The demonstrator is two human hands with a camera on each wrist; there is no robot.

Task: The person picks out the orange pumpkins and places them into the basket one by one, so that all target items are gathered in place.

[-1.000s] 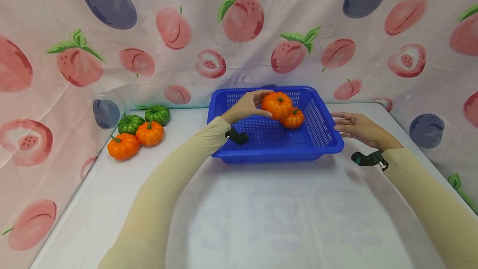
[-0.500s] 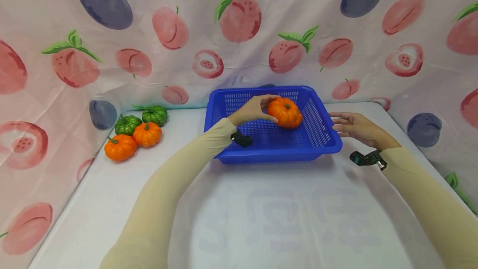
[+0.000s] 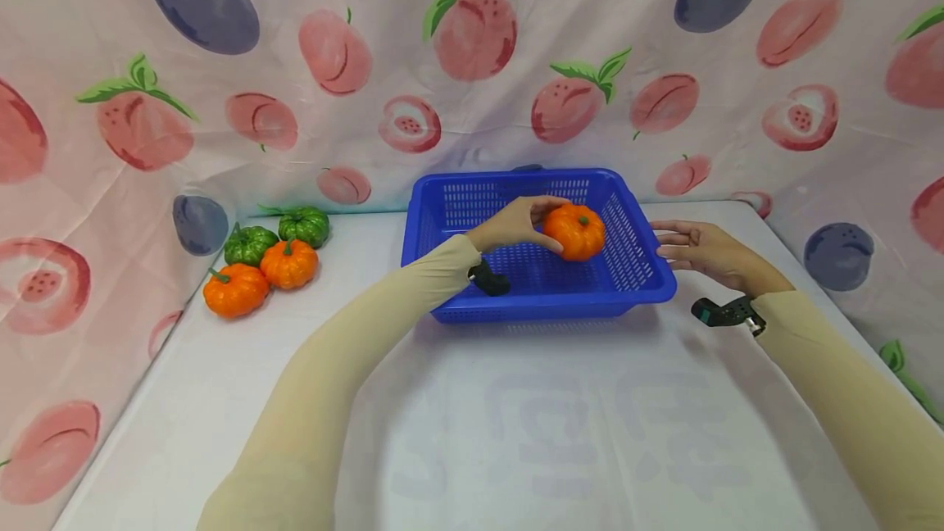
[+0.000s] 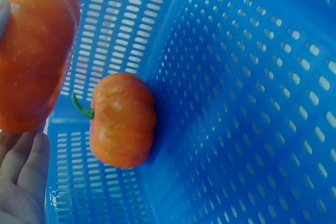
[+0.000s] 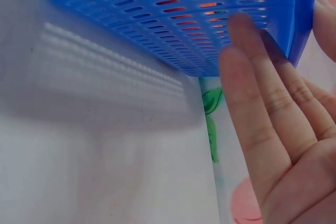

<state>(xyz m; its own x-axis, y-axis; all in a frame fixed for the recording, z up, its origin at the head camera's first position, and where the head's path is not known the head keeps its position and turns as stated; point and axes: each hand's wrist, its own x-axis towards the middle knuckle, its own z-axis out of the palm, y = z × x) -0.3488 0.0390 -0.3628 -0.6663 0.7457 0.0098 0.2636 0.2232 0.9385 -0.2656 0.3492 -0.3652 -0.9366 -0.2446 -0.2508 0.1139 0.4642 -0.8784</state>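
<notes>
My left hand point(image 3: 516, 224) grips an orange pumpkin point(image 3: 574, 233) by its left side, inside the blue basket point(image 3: 546, 301). In the left wrist view that held pumpkin point(image 4: 37, 51) hangs at the upper left, and a second orange pumpkin point(image 4: 123, 120) with a green stem lies in the basket; the head view hides this one behind the held pumpkin. At the basket's right end is my right hand point(image 3: 701, 251), its fingers extended. Seen from the right wrist, the straight fingers point(image 5: 257, 98) are against or very near the slotted outer wall point(image 5: 157, 19); contact is unclear.
Left of the basket, two green pumpkins point(image 3: 251, 245) point(image 3: 304, 225) and two orange pumpkins point(image 3: 236, 290) point(image 3: 289, 263) stand clustered on the white table point(image 3: 472, 416). A fruit-print cloth point(image 3: 472, 129) hangs behind the basket.
My left hand has moved right and slightly towards me with the pumpkin, which now covers the other basket pumpkin in the head view. My right hand has stayed at the basket's end.
</notes>
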